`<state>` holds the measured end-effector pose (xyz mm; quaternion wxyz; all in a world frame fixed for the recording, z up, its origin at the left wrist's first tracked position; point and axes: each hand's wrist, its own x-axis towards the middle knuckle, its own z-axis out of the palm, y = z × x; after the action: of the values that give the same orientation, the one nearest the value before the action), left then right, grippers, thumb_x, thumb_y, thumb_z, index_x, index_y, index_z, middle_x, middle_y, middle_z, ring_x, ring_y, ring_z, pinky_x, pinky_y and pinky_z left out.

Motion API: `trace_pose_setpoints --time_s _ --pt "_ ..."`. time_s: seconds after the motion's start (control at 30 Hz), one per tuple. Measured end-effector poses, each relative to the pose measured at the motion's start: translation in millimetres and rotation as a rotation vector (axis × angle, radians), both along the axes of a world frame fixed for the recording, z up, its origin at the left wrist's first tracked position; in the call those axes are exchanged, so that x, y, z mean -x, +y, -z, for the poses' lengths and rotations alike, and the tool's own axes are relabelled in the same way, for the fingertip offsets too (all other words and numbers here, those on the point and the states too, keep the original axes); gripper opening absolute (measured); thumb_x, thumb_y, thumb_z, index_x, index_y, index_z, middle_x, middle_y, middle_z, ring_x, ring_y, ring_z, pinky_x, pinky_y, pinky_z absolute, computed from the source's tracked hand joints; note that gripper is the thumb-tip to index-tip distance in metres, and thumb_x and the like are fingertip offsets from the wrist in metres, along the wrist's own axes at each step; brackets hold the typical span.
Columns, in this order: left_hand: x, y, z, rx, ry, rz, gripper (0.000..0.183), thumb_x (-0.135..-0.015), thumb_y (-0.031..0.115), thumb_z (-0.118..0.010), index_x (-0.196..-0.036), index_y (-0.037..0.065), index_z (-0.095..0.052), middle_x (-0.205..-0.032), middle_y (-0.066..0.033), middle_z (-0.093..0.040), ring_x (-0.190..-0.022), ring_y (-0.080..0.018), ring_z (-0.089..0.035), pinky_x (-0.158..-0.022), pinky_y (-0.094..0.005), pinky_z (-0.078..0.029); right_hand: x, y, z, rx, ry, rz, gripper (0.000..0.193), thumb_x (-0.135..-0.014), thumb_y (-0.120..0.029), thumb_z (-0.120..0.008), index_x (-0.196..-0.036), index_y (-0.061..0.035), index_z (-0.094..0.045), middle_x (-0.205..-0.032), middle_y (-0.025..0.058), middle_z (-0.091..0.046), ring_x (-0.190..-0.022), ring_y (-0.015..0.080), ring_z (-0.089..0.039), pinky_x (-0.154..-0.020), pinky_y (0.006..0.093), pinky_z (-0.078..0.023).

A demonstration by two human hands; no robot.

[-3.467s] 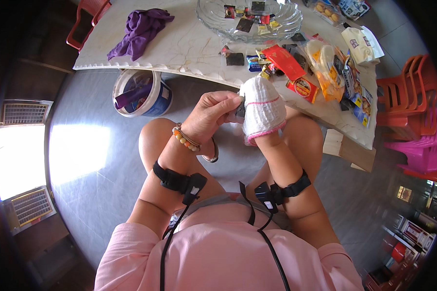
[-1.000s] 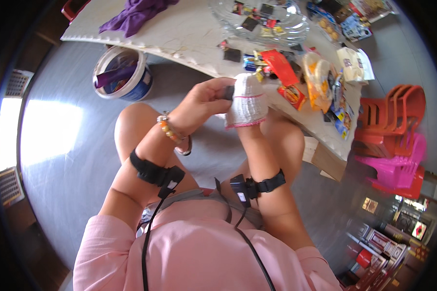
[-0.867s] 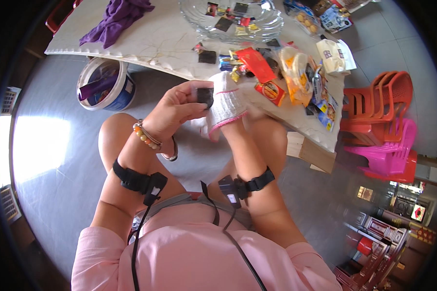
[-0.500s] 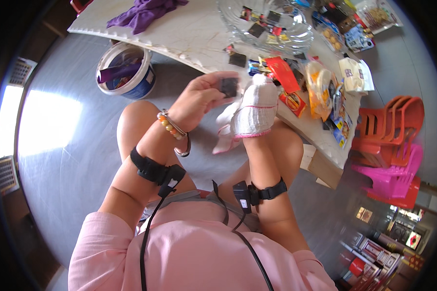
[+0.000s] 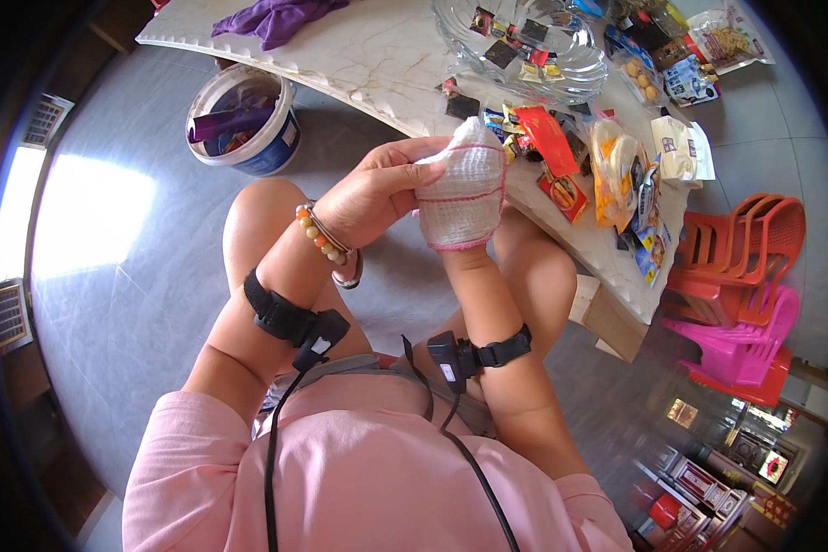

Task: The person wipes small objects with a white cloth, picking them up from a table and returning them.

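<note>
1 left hand (image 5: 373, 189) pinching white cloth (image 5: 465, 202), printed red packet (image 5: 564, 194) nearby

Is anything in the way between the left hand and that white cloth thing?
Nothing visible is in the way: the left hand touches the white cloth at its left edge. What's under the cloth, above the right wrist, is hidden.

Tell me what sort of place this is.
Probably a household dining or living area: a glass bowl stands on a marble-look table, with stacked plastic chairs nearby.
</note>
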<state>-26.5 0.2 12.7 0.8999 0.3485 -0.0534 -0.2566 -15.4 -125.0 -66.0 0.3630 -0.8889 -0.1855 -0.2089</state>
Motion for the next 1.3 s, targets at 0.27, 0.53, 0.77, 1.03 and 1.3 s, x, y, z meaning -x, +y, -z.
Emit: trace_pose_setpoints --time_s 0.27,0.53,0.77,1.03,1.3 --pt "-6 4 12 -0.022 -0.034 -0.021 0.04 -0.082 0.011 -0.053 -0.12 -0.001 -0.043 -0.107 -0.0085 -0.055 -0.098 -0.0139 -0.052 -0.087 -0.028 -0.041 0 -3 -11 -0.053 0.209 -0.03 0.039 -0.078 -0.02 -0.05 -0.114 -0.0042 -0.044 -0.109 0.013 -0.05 -0.106 0.0266 -0.046 -0.092 0.0374 -0.033" --pt "-9 -1 14 -0.251 -0.123 -0.057 0.04 -0.081 -0.001 -0.049 -0.121 0.002 -0.043 -0.105 -0.0041 -0.054 -0.095 -0.0094 -0.052 -0.086 -0.0267 -0.043 -12 -10 -16 -0.561 0.598 0.064 0.021 -0.079 -0.016 -0.047 -0.097 -0.0043 -0.044 -0.088 0.0108 -0.049 -0.08 0.0246 -0.049 -0.07 0.0355 -0.039" --pt "-6 -11 17 -0.418 -0.286 -0.151 0.037 -0.082 -0.002 -0.047 -0.119 0.0 -0.044 -0.104 -0.004 -0.055 -0.094 -0.0083 -0.051 -0.084 -0.0233 -0.042 -5 -13 -40 0.264 0.034 0.051 0.02 -0.073 -0.018 -0.051 -0.087 -0.0032 -0.049 -0.084 0.0132 -0.05 -0.082 0.0296 -0.048 -0.071 0.0391 -0.038" --pt "-4 -8 24 -0.502 -0.39 -0.097 0.036 -0.081 -0.005 -0.046 -0.117 -0.002 -0.045 -0.101 -0.0051 -0.056 -0.092 -0.0075 -0.05 -0.081 -0.0223 -0.042 -6 -14 -19 0.162 0.135 -0.043 0.027 -0.063 -0.019 -0.059 -0.082 -0.0034 -0.047 -0.079 0.0153 -0.049 -0.076 0.0335 -0.048 -0.067 0.0396 -0.038" --pt "-5 -3 8 -0.177 -0.148 -0.141 0.039 -0.082 -0.003 -0.046 -0.12 0.004 -0.043 -0.108 -0.0079 -0.054 -0.097 -0.0145 -0.053 -0.09 -0.0306 -0.042 -16 -16 -13 -0.242 0.279 0.232 0.011 -0.076 -0.011 -0.046 -0.083 -0.0025 -0.046 -0.075 0.016 -0.047 -0.071 0.0319 -0.048 -0.062 0.039 -0.038"
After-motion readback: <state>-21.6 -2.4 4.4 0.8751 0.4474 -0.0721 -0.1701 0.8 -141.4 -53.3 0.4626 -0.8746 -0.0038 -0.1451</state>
